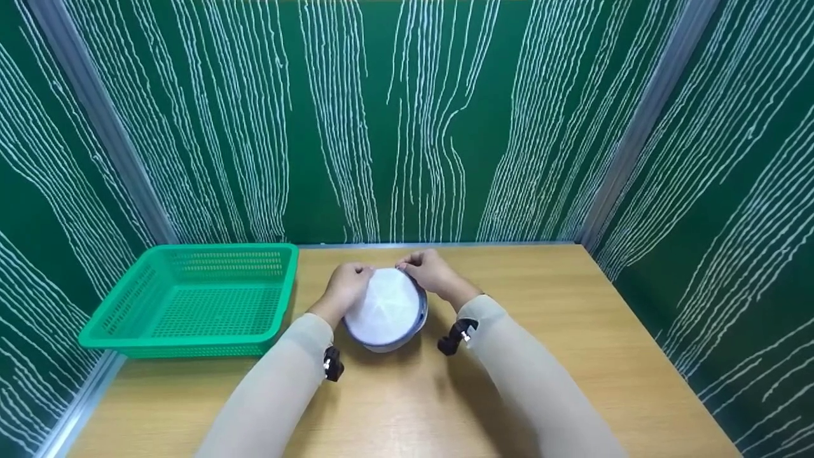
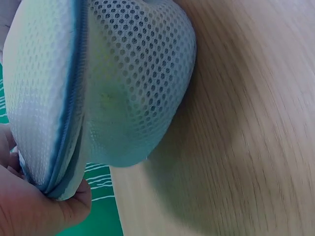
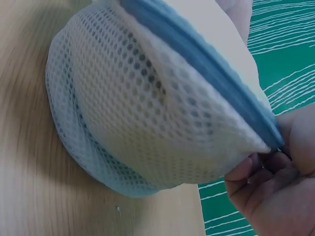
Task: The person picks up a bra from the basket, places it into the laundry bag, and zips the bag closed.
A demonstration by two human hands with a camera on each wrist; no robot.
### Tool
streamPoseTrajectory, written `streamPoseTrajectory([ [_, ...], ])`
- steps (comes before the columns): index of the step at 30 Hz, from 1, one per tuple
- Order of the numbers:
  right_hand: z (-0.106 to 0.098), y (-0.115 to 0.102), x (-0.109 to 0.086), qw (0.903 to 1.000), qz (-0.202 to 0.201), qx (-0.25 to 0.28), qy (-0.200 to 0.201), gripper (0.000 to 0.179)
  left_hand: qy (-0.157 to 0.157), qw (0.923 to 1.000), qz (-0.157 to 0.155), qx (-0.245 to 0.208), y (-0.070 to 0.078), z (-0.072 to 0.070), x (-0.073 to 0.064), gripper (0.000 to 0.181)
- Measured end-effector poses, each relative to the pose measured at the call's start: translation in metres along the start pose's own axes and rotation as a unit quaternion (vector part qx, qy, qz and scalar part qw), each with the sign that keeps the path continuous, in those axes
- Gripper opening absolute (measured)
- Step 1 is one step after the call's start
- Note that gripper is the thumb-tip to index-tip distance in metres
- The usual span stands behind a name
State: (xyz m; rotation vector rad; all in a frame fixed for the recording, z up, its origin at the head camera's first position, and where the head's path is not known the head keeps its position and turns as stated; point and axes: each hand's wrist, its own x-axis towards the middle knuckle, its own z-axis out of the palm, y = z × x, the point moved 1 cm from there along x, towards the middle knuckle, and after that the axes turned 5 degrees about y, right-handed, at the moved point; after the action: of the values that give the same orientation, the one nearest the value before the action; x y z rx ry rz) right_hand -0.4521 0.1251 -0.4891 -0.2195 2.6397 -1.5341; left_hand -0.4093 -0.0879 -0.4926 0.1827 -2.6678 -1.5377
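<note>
A round white mesh laundry bag (image 1: 383, 312) stands on the table between the hands, its pale lid facing up. Around its rim runs a blue zipper (image 3: 197, 59), also in the left wrist view as a blue zipper edge (image 2: 74, 83). My left hand (image 1: 346, 287) pinches the far left of the rim, thumb and fingers on either side of the edge. At the far right, my right hand (image 1: 437, 275) pinches the rim by the end of the blue band with curled fingers. Through the honeycomb mesh side (image 2: 142, 64) shows a faint yellow-green tint.
A green plastic basket (image 1: 280, 318) with slotted walls sits on the left of the wooden table (image 1: 540, 305). Green panels (image 1: 331, 127) with white wavy lines enclose the back and sides. Black wrist mounts (image 1: 455, 337) sit at both cuffs.
</note>
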Motion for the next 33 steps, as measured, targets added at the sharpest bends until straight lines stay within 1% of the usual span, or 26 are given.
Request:
streamPoseTrajectory([
  [4, -0.001, -0.002, -0.001, 0.9997, -0.012, 0.000, 0.020, 0.016, 0.010, 0.9998, -0.013, -0.009, -0.001, 0.001, 0.000, 0.037],
  [6, -0.003, -0.003, -0.002, 0.9996, -0.010, 0.002, 0.025, 0.016, 0.011, 0.9995, -0.025, -0.017, -0.002, 0.001, 0.000, 0.039],
  [8, -0.004, -0.002, -0.002, 0.9995, -0.010, 0.004, 0.028, 0.016, 0.015, 0.9992, -0.030, -0.023, -0.004, 0.001, 0.000, 0.042],
  [12, -0.006, 0.001, -0.003, 0.9992, -0.002, 0.008, 0.038, 0.015, 0.018, 0.9990, -0.027, -0.031, -0.006, 0.000, 0.000, 0.044],
  [16, -0.008, 0.003, -0.004, 0.9989, 0.001, 0.007, 0.047, 0.016, 0.013, 0.9987, -0.029, -0.041, -0.008, -0.001, 0.000, 0.046],
  [18, -0.009, 0.004, -0.004, 0.9989, 0.000, 0.005, 0.047, 0.016, 0.011, 0.9983, -0.037, -0.043, -0.009, -0.002, 0.000, 0.048],
  [25, -0.011, 0.004, -0.006, 0.9989, -0.002, 0.003, 0.048, 0.015, 0.010, 0.9953, -0.081, -0.051, -0.010, -0.002, 0.002, 0.050],
  [29, -0.010, 0.003, -0.007, 0.9984, -0.004, 0.001, 0.057, 0.016, 0.021, 0.9950, -0.082, -0.054, -0.011, 0.001, 0.004, 0.048],
  [31, -0.010, 0.002, -0.007, 0.9981, -0.008, -0.002, 0.061, 0.016, 0.033, 0.9963, -0.065, -0.045, -0.009, 0.001, 0.002, 0.045],
  [33, -0.010, 0.001, -0.008, 0.9977, -0.015, -0.010, 0.065, 0.016, 0.045, 0.9979, -0.037, -0.028, -0.006, 0.001, 0.000, 0.041],
])
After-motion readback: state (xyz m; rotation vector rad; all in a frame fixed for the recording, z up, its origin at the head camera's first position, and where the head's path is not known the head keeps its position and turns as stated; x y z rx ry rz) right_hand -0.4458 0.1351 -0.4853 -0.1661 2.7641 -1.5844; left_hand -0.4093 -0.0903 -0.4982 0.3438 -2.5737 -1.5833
